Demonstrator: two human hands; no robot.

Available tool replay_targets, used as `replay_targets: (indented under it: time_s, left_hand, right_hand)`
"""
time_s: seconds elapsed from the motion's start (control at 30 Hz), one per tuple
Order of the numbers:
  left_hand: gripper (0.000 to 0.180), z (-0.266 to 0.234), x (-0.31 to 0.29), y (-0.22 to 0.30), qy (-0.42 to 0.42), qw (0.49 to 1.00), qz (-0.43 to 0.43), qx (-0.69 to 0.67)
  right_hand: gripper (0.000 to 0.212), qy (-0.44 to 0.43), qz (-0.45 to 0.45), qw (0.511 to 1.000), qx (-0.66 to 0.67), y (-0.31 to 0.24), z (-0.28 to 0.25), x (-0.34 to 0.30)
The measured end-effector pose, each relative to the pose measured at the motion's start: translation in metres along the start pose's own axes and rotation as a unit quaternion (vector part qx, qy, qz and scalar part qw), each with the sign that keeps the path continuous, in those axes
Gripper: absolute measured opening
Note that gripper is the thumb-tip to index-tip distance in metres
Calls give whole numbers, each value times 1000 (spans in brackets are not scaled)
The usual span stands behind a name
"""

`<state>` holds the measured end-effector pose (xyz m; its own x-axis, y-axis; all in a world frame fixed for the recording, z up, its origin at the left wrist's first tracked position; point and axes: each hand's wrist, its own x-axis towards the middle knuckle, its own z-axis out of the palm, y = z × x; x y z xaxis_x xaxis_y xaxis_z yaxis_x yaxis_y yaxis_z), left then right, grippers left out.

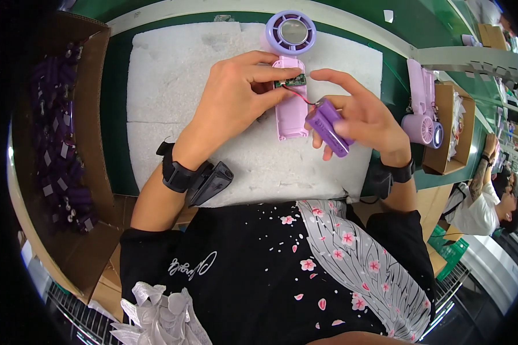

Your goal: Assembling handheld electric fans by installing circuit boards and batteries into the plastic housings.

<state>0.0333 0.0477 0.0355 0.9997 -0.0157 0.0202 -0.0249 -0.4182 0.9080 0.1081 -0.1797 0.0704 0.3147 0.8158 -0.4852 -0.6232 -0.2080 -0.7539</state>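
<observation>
A handheld fan point(294, 33) with a round lilac head lies on the white foam mat point(172, 75), its open pink handle shell point(292, 118) pointing toward me. My left hand point(236, 89) pinches a small green circuit board point(295, 81) at the upper end of that shell. From the board, thin red and black wires run to a purple two-cell battery pack point(330, 127). My right hand point(365, 118) holds this pack tilted over the shell's right edge, thumb on top and the other fingers below, the index finger stretched toward the board.
On the left stands a deep cardboard box point(89, 103) with many purple battery packs point(57, 132). At the right are more pink fan parts point(418, 103) and a small cardboard box point(452, 129) holding white pieces. Another person point(480, 201) sits farther right.
</observation>
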Motion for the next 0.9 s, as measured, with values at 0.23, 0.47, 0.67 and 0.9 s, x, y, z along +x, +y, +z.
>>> replay_targets:
  time_s: [0.23,0.47,0.67,0.9]
  left_hand:
    - [32,3,0,-4,43,990,91,95]
    - [24,5,1,2,56,985,136,96]
    - [22,1,1,2,43,986,133,88]
    - [32,-1,2,-3,4,986,131,101]
  right_hand:
    - [108,-16,-25,999,30,-2,-2,-4]
    - [94,9,-113,986,-124,1,-20,-2]
    - [75,18,-158,974,-161,9,-6,3]
    - [65,84,-221,837,-493,17,13,9]
